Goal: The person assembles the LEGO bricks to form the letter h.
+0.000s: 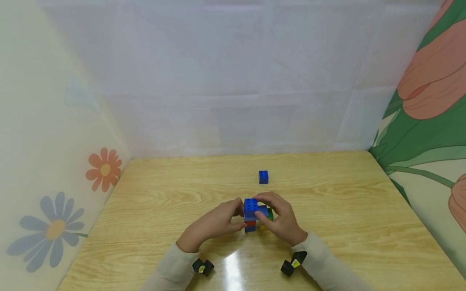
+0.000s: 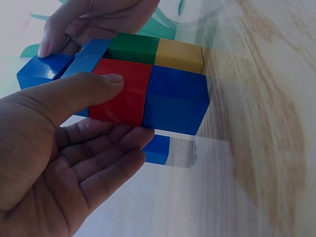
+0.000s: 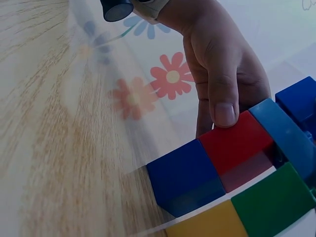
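A small toy-brick structure stands on the table. One column has a lower blue brick (image 2: pixel 175 98) under a red brick (image 2: pixel 121 91); the other has a yellow brick (image 2: pixel 180 53) under a green brick (image 2: pixel 133 48). A lighter blue brick (image 3: pixel 286 133) bridges both columns, with a blue brick (image 1: pixel 251 206) above its left end. My left hand (image 1: pixel 217 220) holds the red brick, thumb on one face and fingers at the far side. My right hand (image 1: pixel 282 216) pinches the top blue brick between thumb and fingers. The right wrist view does not show the right hand.
Beyond the structure, a loose blue brick (image 1: pixel 263 177) lies on the wooden table (image 1: pixel 174 178). A white sheet (image 1: pixel 236 81) hangs at the back, and flower-patterned panels stand on both sides. Each wrist wears a black camera band.
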A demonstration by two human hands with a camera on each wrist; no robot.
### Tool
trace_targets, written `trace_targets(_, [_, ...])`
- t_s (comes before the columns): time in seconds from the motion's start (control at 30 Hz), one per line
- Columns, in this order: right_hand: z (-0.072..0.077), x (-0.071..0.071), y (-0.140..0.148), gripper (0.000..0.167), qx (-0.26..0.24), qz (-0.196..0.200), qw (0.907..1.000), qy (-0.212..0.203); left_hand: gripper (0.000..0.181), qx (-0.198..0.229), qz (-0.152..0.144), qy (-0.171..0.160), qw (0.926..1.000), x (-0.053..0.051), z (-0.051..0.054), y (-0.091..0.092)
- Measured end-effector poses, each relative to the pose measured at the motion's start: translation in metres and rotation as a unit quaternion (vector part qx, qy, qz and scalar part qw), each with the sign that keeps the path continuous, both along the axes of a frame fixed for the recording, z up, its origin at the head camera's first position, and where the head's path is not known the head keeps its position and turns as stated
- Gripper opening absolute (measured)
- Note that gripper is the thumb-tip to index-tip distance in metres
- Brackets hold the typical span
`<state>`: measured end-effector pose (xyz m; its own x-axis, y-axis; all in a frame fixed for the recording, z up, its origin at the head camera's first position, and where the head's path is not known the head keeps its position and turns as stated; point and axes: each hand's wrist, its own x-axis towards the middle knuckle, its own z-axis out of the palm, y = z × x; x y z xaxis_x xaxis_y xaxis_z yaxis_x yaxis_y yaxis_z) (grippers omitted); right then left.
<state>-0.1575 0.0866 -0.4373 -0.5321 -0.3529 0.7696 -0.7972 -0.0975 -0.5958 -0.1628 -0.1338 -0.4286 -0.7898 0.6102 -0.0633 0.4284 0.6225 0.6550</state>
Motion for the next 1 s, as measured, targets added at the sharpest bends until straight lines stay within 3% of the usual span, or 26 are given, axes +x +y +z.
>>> trace_targets(0.4, [0.001, 0.000, 0.001, 0.044, 0.029, -0.029, 0.9990, 0.018, 0.027, -0.002, -0.001, 0.000, 1.0000, 0.000, -0.001, -0.001])
trace_targets(0.63, [-0.028, -0.016, 0.005, 0.037, 0.061, -0.049, 0.9963, 0.037, 0.026, 0.004, -0.007, 0.007, 0.9999, -0.001, -0.002, 0.000])
trace_targets(1.0, [-0.024, -0.016, 0.006, 0.036, 0.095, -0.067, 0.9924, 0.040, 0.026, 0.003, -0.009, 0.010, 0.9999, -0.001, -0.003, -0.001])
